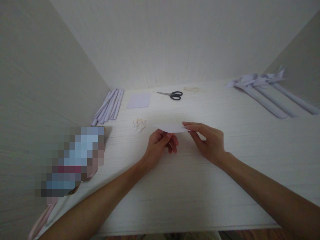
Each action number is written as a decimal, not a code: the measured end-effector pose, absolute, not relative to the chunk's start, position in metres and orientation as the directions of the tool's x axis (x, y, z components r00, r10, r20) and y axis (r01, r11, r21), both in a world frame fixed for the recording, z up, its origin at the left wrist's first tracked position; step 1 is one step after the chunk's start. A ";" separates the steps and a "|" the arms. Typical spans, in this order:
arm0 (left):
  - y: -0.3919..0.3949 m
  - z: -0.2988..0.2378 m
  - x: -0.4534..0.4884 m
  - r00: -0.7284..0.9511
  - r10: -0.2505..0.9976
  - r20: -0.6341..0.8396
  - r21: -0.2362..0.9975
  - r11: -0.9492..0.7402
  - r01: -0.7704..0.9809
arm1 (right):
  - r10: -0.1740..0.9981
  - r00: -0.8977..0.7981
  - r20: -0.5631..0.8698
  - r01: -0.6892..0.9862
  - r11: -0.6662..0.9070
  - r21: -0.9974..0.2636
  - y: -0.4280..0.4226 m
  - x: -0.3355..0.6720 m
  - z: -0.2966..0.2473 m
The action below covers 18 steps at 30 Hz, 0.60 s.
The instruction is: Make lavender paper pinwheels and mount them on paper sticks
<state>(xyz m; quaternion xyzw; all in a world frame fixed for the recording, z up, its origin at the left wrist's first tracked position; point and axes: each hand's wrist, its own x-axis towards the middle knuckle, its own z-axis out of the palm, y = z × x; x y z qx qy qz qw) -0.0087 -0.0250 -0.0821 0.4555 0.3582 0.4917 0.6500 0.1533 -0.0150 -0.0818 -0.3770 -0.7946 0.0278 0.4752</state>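
Note:
A small white sheet of paper (172, 128) is held between my two hands above the middle of the white table. My left hand (161, 141) pinches its left lower edge between thumb and fingers, with the other fingers curled below. At the right end, my right hand (207, 138) grips the paper between its thumb and fingertips. The sheet is seen nearly edge-on and bows slightly, so most of its face is hidden. Just left of the paper, a few thin tan strands (139, 124) lie on the table.
Scissors (172, 95) with black handles lie at the back, beside more tan strands (191, 89) and a square stack of paper (139, 100). Rolled paper tubes (110, 106) lie back left; tubes with paper bows (267, 96) lie right. A blurred-out object (77, 160) stands left. Walls enclose the table (175, 200).

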 end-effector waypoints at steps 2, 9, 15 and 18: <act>-0.022 -0.082 -0.008 0.167 0.984 -0.056 0.905 0.120 -0.408 | 0.601 -0.263 0.755 0.567 0.730 -0.383 -0.015 0.154 -0.082; -0.015 -0.079 -0.007 0.040 0.983 -0.180 0.779 0.167 -0.605 | 0.575 -0.305 0.759 0.536 0.763 -0.362 -0.014 0.155 -0.083; -0.013 -0.087 -0.010 -0.233 0.954 -0.189 0.893 0.068 -0.445 | 0.607 -0.353 0.712 0.479 0.771 -0.420 -0.013 0.156 -0.084; -0.012 -0.090 -0.013 -0.261 0.953 -0.152 0.915 0.036 -0.402 | 0.713 -0.226 0.664 0.419 0.687 -0.594 -0.009 0.159 -0.083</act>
